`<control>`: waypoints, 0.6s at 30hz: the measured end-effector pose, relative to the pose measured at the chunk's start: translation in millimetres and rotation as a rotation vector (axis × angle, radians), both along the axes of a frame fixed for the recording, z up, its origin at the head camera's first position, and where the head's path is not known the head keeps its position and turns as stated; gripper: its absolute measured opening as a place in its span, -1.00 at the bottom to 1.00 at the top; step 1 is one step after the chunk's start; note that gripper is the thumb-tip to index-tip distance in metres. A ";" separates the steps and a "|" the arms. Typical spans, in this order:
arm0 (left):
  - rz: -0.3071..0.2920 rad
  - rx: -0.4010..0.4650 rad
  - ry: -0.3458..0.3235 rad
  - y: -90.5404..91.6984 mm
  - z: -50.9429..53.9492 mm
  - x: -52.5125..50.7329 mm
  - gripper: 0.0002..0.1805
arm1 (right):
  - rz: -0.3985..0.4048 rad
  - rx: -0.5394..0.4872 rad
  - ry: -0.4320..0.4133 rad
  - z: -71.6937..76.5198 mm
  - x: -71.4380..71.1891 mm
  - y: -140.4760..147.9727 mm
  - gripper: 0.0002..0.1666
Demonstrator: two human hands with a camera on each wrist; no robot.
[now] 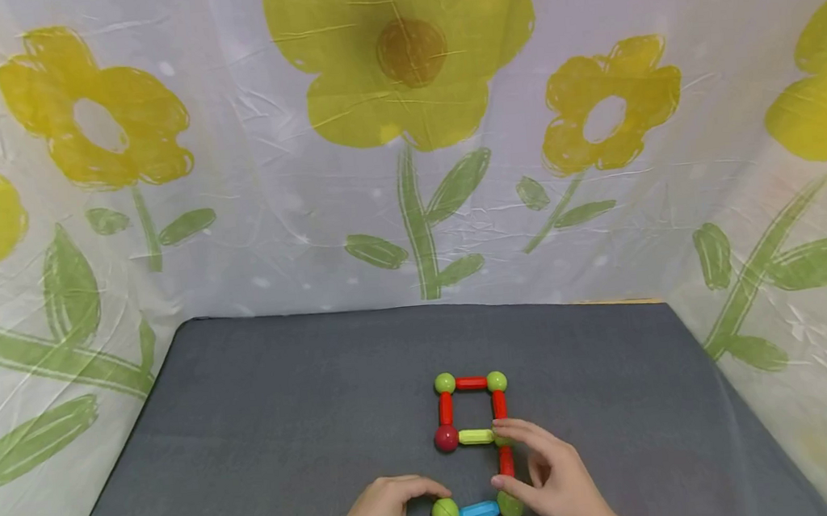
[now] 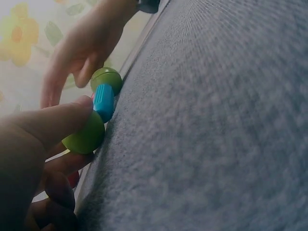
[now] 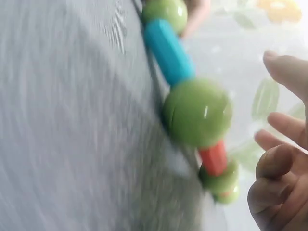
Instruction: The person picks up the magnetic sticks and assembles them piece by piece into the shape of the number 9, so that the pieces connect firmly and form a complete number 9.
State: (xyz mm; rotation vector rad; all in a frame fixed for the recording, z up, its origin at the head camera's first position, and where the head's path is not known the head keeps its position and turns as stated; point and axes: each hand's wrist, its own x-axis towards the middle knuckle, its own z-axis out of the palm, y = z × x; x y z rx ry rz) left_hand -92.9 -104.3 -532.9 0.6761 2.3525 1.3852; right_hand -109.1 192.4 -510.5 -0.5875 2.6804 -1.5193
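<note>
A flat figure of balls and rods lies on the table. My left hand (image 1: 392, 512) pinches its near-left green ball (image 1: 445, 514) between thumb and fingers. A blue rod (image 1: 480, 513) joins that ball to another green ball (image 1: 510, 505). From there a red rod (image 1: 506, 461) leads up to a square of red rods and one yellow-green rod (image 1: 475, 437), with a dark red ball (image 1: 446, 438) at one corner. My right hand (image 1: 558, 473) hovers over the figure's right side, thumb and index finger spread, partly hiding a corner ball. The right wrist view shows its fingers (image 3: 284, 72) apart from the pieces.
Dark grey cloth covers the table (image 1: 286, 398). A white sheet with printed yellow flowers (image 1: 417, 209) hangs behind it and along both sides. The table's far edge runs just beyond the figure.
</note>
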 end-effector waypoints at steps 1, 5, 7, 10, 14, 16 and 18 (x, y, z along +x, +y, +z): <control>-0.001 0.004 0.005 -0.1 -0.4 0.0 -0.67 | 0.026 0.003 -0.010 1.9 3.2 -1.5 -0.36; -0.001 0.025 0.008 -0.5 -1.2 -0.1 -0.68 | 0.140 0.021 -0.108 6.3 13.6 -5.0 -0.41; 0.000 0.026 0.005 -0.4 -0.8 -0.3 -0.68 | 0.188 0.051 -0.155 6.1 16.6 -5.9 -0.43; 0.004 0.019 -0.010 -0.1 0.4 -0.5 -0.68 | 0.232 0.108 -0.167 3.9 18.5 -8.0 -0.49; 0.010 0.019 -0.025 0.1 1.1 -0.3 -0.69 | 0.240 0.165 -0.134 -0.5 18.9 -12.8 -0.60; 0.011 0.027 -0.031 -0.3 0.8 0.0 -0.69 | 0.241 0.165 -0.128 -3.1 19.2 -14.6 -0.67; 0.012 0.037 -0.035 -0.8 0.2 0.2 -0.69 | 0.245 0.152 -0.124 -5.7 19.7 -15.5 -0.73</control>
